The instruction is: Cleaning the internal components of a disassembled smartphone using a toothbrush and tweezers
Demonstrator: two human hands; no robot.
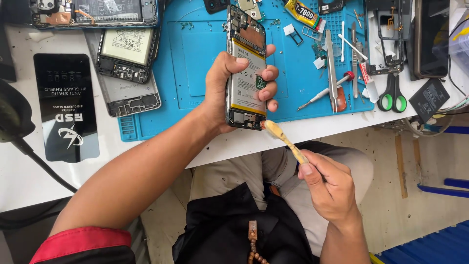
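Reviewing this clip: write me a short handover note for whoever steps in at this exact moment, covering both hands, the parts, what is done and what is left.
Left hand: grips the opened phone upright over the blue mat, back cover off, battery exposed.
Right hand: holds a yellowed toothbrush, bristles at the phone's bottom edge.
Nearby: screwdriver, tweezers, glue tube and scissors lie to the right; another opened phone lies to the left.
Done: phone opened.
Left: brushing apparently under way; phone not reassembled.

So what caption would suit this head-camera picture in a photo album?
Left hand grips an opened phone over a blue work mat while the right hand touches a small brush to its lower edge.
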